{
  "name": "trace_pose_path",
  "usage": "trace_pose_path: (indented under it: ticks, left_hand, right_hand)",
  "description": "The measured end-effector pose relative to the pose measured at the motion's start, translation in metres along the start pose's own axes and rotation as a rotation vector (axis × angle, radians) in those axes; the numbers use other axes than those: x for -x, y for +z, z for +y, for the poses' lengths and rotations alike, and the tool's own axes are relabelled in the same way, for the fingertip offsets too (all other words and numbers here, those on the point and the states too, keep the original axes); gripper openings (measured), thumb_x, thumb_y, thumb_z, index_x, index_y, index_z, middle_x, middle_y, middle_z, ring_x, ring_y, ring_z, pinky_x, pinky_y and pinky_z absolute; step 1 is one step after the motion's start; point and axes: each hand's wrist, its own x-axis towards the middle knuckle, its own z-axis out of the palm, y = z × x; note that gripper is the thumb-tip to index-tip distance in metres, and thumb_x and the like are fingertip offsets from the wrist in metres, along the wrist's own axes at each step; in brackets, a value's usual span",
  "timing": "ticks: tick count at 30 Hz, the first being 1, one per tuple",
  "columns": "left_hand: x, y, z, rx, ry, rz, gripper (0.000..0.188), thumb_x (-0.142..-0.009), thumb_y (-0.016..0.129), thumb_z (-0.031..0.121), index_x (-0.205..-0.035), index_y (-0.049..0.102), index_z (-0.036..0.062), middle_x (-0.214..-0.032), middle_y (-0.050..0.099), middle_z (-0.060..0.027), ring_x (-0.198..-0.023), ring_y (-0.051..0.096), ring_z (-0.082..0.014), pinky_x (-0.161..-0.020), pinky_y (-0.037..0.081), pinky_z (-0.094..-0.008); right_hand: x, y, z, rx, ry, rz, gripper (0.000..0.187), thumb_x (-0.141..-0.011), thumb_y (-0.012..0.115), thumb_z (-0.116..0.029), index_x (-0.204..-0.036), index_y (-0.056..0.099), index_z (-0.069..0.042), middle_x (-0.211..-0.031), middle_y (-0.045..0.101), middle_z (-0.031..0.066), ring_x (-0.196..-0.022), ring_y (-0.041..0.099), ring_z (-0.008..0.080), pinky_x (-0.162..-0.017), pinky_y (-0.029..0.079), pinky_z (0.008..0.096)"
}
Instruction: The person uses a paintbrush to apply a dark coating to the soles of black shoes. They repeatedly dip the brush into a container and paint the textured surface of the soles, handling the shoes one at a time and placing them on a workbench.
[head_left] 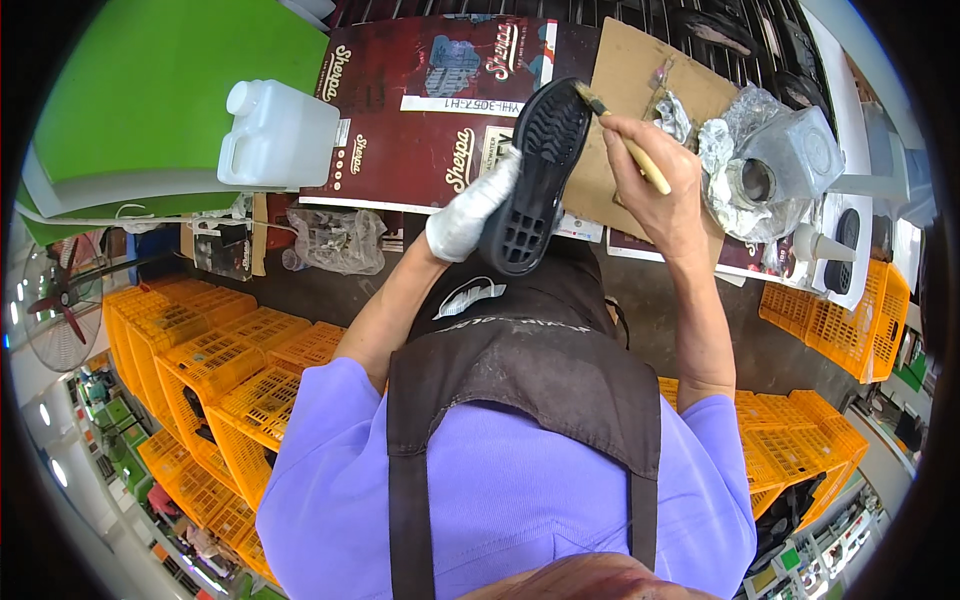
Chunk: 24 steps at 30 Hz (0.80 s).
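Note:
A black shoe sole (545, 165) is held up over the work table, its toe end pointing away and its open grid of heel cells toward me. My left hand (474, 212), in a white glove, grips the sole along its left edge. In my bare right hand (655, 175) is a brush (645, 163) with a pale wooden handle. The bristles touch or nearly touch the sole's rim at the upper right of the toe; I cannot tell which.
Dark red printed cardboard (385, 150) and brown cardboard (625, 75) cover the table. A white plastic jug (285, 135) stands at left. To the right sits a plastic-wrapped clear container (790, 160) beside a nozzle bottle (822, 244). Orange crates (240, 400) stack behind me on both sides.

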Motion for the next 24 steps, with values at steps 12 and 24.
trace_pose_path:
  ticks: [12, 24]
  left_hand:
    - [-0.009, 0.014, 0.020, -0.598, 0.325, 0.169, 0.047, -0.094, 0.042, 0.032, -0.128, 0.032, 0.0014, -0.112, 0.048, -0.0093, -0.100, 0.048, -0.0159, -0.088, 0.042, -0.0314]
    - [-0.013, -0.013, 0.043, -0.638, 0.348, 0.223, 0.059, -0.076, 0.072, 0.024, -0.121, 0.042, 0.0017, -0.100, 0.057, -0.0036, -0.091, 0.053, -0.0110, -0.083, 0.044, -0.0264]
  right_hand:
    - [-0.002, -0.006, -0.039, -0.483, 0.562, -0.192, 0.015, -0.084, 0.061, -0.015, -0.083, 0.065, 0.000, -0.062, 0.062, 0.0038, -0.058, 0.058, 0.0074, -0.052, 0.045, 0.0207]
    - [0.003, -0.021, -0.035, -0.407, 0.478, -0.361, 0.014, -0.082, 0.064, -0.015, -0.084, 0.066, -0.001, -0.063, 0.063, 0.0059, -0.057, 0.062, 0.0104, -0.050, 0.046, 0.0217]
